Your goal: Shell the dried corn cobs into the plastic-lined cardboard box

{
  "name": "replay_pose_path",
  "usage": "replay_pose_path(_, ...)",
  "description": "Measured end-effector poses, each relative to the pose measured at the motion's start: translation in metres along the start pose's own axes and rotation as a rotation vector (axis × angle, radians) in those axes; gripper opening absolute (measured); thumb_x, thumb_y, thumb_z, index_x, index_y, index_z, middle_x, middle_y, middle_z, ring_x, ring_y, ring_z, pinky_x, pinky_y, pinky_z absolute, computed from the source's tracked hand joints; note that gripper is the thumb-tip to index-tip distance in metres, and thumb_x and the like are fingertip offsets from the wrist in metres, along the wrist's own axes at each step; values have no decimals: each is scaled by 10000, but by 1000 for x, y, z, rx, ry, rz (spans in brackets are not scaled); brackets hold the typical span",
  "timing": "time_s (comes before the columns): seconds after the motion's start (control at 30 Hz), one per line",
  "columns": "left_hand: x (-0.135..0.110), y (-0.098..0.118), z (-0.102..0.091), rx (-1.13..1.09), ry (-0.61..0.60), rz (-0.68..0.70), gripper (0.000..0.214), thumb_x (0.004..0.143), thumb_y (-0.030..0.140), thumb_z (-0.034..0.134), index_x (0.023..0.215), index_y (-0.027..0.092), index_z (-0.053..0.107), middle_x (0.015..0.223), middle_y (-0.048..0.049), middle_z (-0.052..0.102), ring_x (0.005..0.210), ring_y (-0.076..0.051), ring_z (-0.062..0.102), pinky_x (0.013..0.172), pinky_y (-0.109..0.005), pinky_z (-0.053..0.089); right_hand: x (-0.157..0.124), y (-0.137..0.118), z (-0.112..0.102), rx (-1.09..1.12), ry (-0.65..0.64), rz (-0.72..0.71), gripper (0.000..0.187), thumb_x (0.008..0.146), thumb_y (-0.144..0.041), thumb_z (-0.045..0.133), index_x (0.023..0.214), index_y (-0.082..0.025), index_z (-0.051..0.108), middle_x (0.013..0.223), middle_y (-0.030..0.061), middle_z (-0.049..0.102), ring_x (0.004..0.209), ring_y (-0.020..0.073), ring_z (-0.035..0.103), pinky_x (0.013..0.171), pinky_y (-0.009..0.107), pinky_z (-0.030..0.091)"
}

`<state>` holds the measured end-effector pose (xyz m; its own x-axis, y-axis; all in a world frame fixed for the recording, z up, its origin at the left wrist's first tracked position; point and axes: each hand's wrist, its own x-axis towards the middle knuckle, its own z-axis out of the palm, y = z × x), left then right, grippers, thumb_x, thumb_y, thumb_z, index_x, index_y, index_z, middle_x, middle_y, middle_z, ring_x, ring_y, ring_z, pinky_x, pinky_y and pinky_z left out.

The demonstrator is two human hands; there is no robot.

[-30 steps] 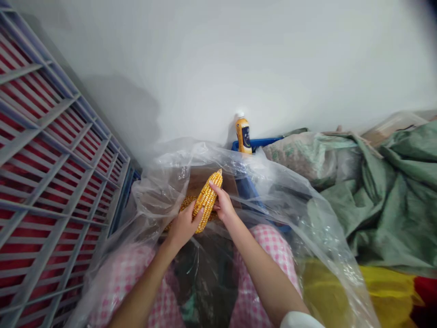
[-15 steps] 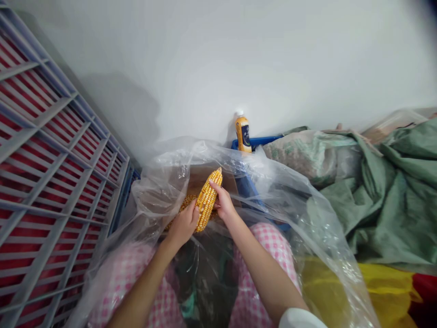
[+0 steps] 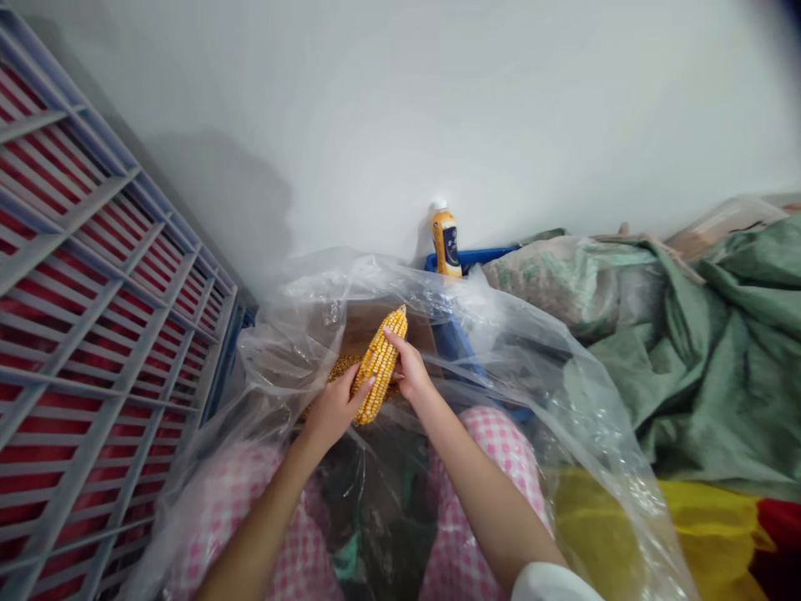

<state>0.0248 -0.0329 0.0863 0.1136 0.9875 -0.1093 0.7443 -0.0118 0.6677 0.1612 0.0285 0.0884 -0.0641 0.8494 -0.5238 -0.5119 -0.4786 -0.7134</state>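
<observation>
Both my hands grip one yellow corn cob (image 3: 380,359), which points up and away from me. My left hand (image 3: 331,411) wraps the cob's lower end, thumb pressed on the kernels. My right hand (image 3: 408,371) holds the middle from the right side, forefinger laid along the cob. Below the cob lies a heap of loose corn kernels (image 3: 343,368) in a brown box lined with a clear plastic sheet (image 3: 519,376). The sheet drapes over my lap in pink checked trousers (image 3: 494,451).
A grey slatted crate wall with red behind it (image 3: 93,317) stands at the left. An orange bottle (image 3: 445,240) sits on a blue bin (image 3: 476,259) against the white wall. Green sacks (image 3: 688,334) pile at the right, a yellow one (image 3: 701,534) below.
My left thumb has slid up along the cob's lower end; the cob and right hand stay almost where they were.
</observation>
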Motion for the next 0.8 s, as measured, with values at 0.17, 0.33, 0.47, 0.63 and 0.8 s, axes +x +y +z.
replay_pose_path(0.17, 0, 1, 2, 45, 37, -51, 494, 908, 444, 249, 1138, 133, 557, 1038, -158, 679, 965, -280, 642, 809, -367, 462, 0, 3, 0, -27, 5, 16, 339, 594, -377, 758, 698, -167, 512, 503, -64, 476, 346, 22, 308, 301, 162, 171)
replay_pose_path(0.33, 1, 0, -2, -97, 64, -96, 535, 910, 446, 182, 1020, 150, 614, 945, -132, 694, 960, -252, 638, 868, -360, 447, 1, 5, 1, -19, -13, 10, 353, 597, -394, 750, 707, -168, 502, 506, -65, 471, 343, 18, 307, 301, 154, 134)
replay_pose_path(0.47, 5, -11, -3, -290, 37, -101, 546, 874, 524, 260, 1056, 154, 617, 1058, -113, 681, 1051, -233, 606, 961, -355, 417, 2, 2, 2, 18, 1, 14, 393, 557, -400, 770, 723, -165, 502, 518, -61, 485, 347, 19, 324, 305, 150, 135)
replay_pose_path(0.63, 14, -26, -5, -433, 84, -148, 614, 805, 584, 363, 1126, 115, 595, 1220, -139, 611, 1157, -240, 548, 1022, -383, 384, 5, -1, 0, 84, -5, 35, 379, 582, -410, 750, 711, -169, 488, 495, -71, 463, 328, 2, 242, 304, 145, 90)
replay_pose_path(0.8, 8, -13, -19, -503, 33, -186, 585, 725, 588, 504, 1102, 156, 621, 1224, -116, 616, 1149, -260, 557, 1003, -392, 412, 6, -4, -2, 159, -25, 57, 313, 660, -407, 684, 683, -165, 487, 498, -62, 468, 322, 7, 252, 294, 153, 102)
